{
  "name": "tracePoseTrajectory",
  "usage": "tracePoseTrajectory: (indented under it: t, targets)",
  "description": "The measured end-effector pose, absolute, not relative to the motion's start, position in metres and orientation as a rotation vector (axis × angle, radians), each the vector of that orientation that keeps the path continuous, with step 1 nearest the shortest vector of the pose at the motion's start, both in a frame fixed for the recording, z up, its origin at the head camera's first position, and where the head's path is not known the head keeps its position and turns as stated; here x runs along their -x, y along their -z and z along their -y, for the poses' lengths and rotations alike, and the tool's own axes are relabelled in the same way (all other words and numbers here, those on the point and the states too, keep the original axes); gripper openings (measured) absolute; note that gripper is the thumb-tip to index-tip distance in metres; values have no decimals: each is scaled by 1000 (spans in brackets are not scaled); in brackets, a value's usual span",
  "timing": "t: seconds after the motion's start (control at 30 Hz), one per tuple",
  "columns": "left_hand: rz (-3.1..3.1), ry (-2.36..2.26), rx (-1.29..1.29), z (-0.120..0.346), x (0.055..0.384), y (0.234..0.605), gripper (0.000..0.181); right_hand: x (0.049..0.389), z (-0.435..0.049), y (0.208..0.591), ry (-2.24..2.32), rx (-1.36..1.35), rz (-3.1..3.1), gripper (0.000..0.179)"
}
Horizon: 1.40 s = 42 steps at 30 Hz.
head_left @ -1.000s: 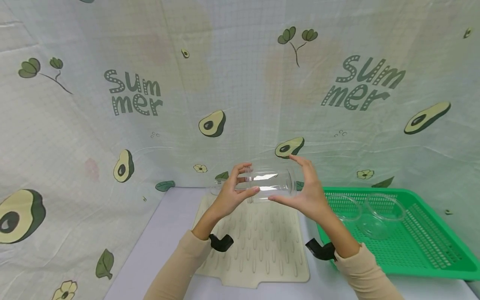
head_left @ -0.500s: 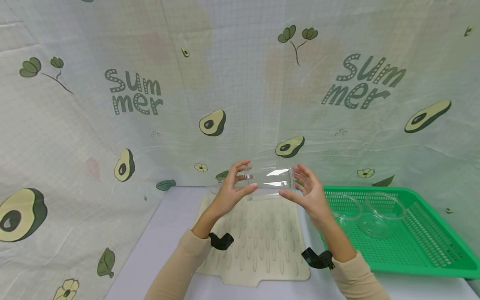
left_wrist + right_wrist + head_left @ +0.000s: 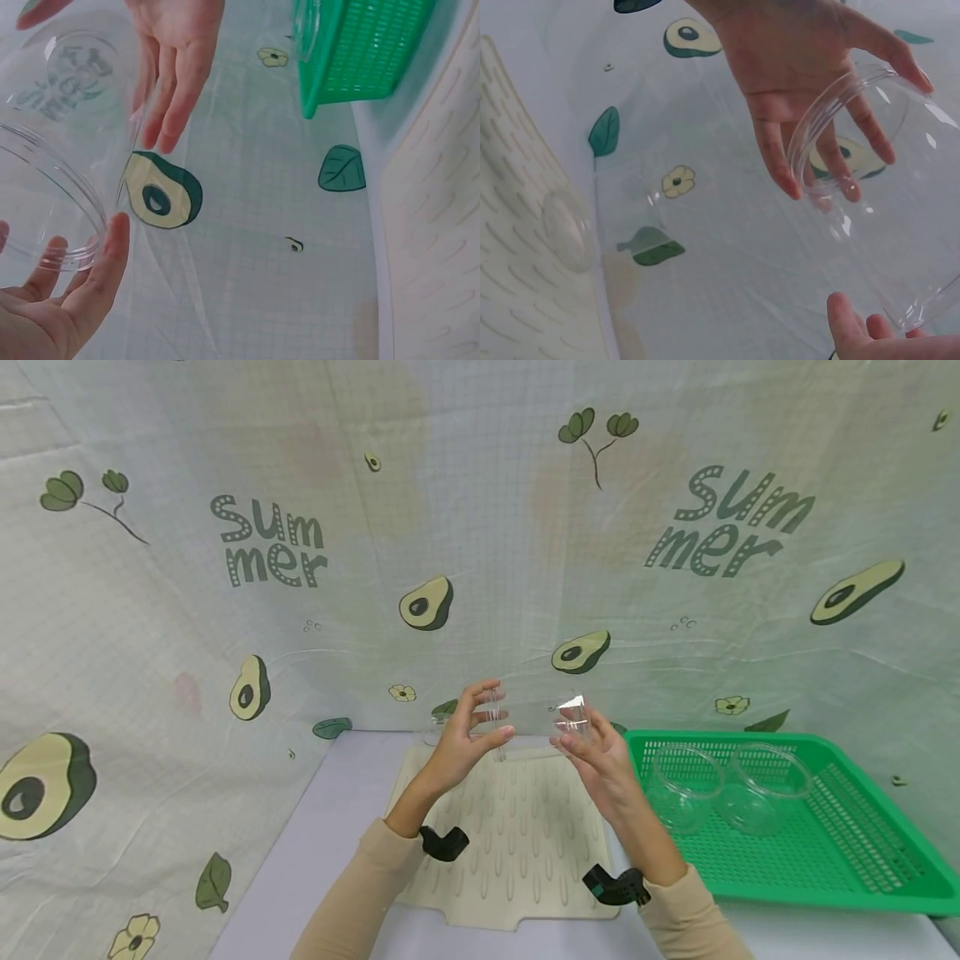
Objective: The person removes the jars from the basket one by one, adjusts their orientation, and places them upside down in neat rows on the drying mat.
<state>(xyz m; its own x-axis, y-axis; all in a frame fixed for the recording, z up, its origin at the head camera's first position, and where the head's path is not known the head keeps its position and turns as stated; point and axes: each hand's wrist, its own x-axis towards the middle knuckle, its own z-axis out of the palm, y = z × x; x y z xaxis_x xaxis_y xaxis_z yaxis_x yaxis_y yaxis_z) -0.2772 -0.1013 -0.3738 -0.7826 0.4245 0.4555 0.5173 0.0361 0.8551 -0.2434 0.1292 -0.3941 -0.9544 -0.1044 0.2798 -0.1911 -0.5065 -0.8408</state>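
A clear jar lies sideways in mid-air over the back of the beige ribbed mat. My left hand grips its threaded mouth end, thumb in front and fingers spread round the rim. In the right wrist view those fingers show through the clear wall. My right hand holds the jar's base end, thumb on the near side and fingers round the far side. The left wrist view has the right hand's long fingers along the jar's side. Raised lettering shows on the base.
A green basket stands right of the mat with two clear jars in its left part. Another clear round object is at the mat's back left. A printed curtain hangs close behind the table.
My right hand has come in leftward, from spread wide off the base end to round it. The left hand has kept its hold on the mouth end, and the jar stays sideways.
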Motion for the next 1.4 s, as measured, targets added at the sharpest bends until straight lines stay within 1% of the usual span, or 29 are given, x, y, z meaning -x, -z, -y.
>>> tracePoseTrajectory:
  t: [0.13, 0.33, 0.5, 0.7, 1.0, 1.3, 1.4]
  targets:
    - [2199, 1869, 1012, 102, 277, 377, 69, 246, -126, 398, -2687, -510, 1488, 76]
    - [2176, 1889, 1028, 104, 277, 380, 69, 247, -122, 401, -2752, -539, 1441, 71]
    - [2197, 1901, 1013, 106, 277, 380, 67, 248, -120, 404, -2772, -530, 1447, 75]
    - [2215, 1926, 1017, 109, 277, 380, 72, 250, -119, 405, -2775, -562, 1449, 77]
    - [2207, 1913, 1038, 116, 277, 383, 78, 252, -122, 398, -2735, -591, 1438, 64]
    - [2185, 1802, 1005, 131, 278, 379, 78, 255, -126, 388, -2697, -506, 1480, 73]
    - [2216, 1766, 970, 138, 276, 377, 80, 257, -127, 386, -2679, -467, 1531, 79]
